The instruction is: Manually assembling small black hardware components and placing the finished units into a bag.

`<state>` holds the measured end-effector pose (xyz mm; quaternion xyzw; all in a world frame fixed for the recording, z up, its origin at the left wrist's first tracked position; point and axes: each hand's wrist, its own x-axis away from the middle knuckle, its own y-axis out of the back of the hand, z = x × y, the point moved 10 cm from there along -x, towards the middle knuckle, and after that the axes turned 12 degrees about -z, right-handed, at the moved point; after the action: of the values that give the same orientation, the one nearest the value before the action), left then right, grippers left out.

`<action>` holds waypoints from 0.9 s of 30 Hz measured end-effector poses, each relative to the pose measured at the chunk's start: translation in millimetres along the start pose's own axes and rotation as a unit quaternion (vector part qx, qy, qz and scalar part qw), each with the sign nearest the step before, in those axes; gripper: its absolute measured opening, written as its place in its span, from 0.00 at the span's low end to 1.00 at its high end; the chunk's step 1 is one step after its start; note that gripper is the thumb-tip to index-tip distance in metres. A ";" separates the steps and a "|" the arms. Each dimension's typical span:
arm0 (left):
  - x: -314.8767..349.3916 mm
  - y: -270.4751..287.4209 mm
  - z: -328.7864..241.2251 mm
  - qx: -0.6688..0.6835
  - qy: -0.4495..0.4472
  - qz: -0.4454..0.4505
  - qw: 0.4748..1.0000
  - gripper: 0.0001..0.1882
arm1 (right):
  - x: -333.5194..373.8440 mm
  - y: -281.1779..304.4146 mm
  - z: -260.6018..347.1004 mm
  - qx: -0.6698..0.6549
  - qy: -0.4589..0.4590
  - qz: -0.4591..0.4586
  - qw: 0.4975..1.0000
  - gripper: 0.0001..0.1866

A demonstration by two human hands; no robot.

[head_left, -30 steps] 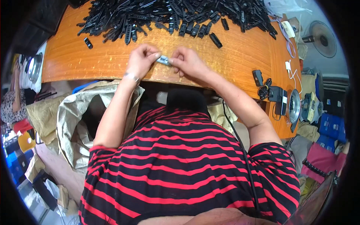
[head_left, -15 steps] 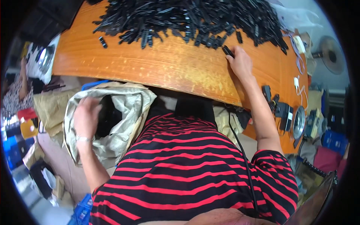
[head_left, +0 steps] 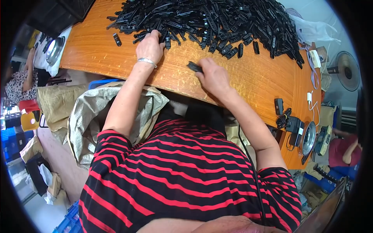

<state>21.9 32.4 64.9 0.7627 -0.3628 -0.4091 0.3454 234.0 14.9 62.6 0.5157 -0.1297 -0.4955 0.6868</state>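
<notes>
A big heap of slim black plastic pieces (head_left: 217,19) covers the far part of the wooden table (head_left: 116,62). At the heap's near left edge, my left hand (head_left: 149,48) reaches in with its fingers bent together over the pieces; what lies under the fingertips is hidden. Closer to me and to the right, my right hand (head_left: 216,77) is closed on a black plastic piece (head_left: 194,67) that sticks out to the left, just above the table. One loose black piece (head_left: 117,39) lies apart, left of my left hand.
An open woven sack (head_left: 83,120) stands below the table's edge, under my left forearm. Toward the right lie a black adapter with cables (head_left: 294,125) and a round metal dish (head_left: 309,136). A fan (head_left: 347,69) stands beyond. Other people (head_left: 26,79) are at the sides.
My left hand has come up from the sack to the heap's edge. My right hand has moved left and nearer to me with the black plastic piece. The view has shifted slightly.
</notes>
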 end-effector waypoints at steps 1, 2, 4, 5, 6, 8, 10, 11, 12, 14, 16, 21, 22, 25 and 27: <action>0.8 -1.3 0.9 -0.001 -0.001 0.000 1.000 0.17 | -1.8 -6.2 7.3 -0.010 0.014 0.011 1.000 0.13; 2.9 1.4 2.8 0.006 0.000 -0.014 1.000 0.16 | -3.1 -11.1 13.7 -0.018 0.038 0.015 0.999 0.14; 7.4 9.0 5.4 0.013 0.001 -0.026 1.000 0.16 | -7.1 -12.7 19.5 -0.032 0.047 0.019 0.998 0.14; 11.4 14.0 5.3 0.034 -0.008 -0.030 0.999 0.16 | -8.9 -13.1 23.3 -0.044 0.056 0.023 0.997 0.15; 17.2 19.4 1.4 0.057 -0.017 -0.031 0.998 0.16 | -10.1 -13.5 22.2 -0.045 0.054 0.025 0.997 0.15; 26.5 24.5 -6.1 0.085 -0.018 -0.010 0.996 0.16 | -19.2 -4.2 18.7 -0.096 0.046 -0.025 0.994 0.16; 38.0 28.8 -22.3 0.142 -0.041 0.018 0.989 0.18 | -28.1 2.2 13.8 -0.154 0.001 -0.054 0.987 0.17; 40.4 30.8 -29.1 0.144 -0.041 0.025 0.988 0.18 | -32.8 8.2 7.2 -0.209 -0.041 -0.085 0.973 0.17; 44.7 34.4 -41.0 0.184 -0.055 0.041 0.981 0.17 | -36.9 10.4 7.3 -0.231 -0.052 -0.087 0.968 0.18; 50.6 37.0 -58.2 0.235 -0.101 0.047 0.966 0.17 | -41.0 8.7 0.5 -0.281 -0.061 -0.083 0.954 0.14; 50.5 28.8 -55.2 0.272 -0.063 0.075 0.957 0.18 | -36.0 1.2 -5.6 -0.329 -0.129 -0.024 0.935 0.11; 62.4 -17.9 -42.6 0.493 0.114 0.242 0.828 0.11 | -3.3 -17.3 -25.8 -0.417 -0.271 0.043 0.866 0.08; 63.7 -20.8 -44.1 0.494 0.113 0.244 0.827 0.11 | 0.9 -18.9 -26.8 -0.416 -0.273 0.042 0.866 0.08; 66.6 -32.5 -37.5 0.446 0.142 0.236 0.852 0.09 | 8.9 -28.3 -26.1 -0.366 -0.275 0.070 0.886 0.08; 63.9 -39.0 -31.3 0.421 0.145 0.210 0.870 0.07 | 5.9 -26.7 -26.7 -0.317 -0.255 0.061 0.911 0.09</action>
<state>85.6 5.6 22.3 0.7927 -0.5978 -0.0199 0.1178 240.6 26.2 26.7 0.1180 -0.1680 -0.5825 0.7864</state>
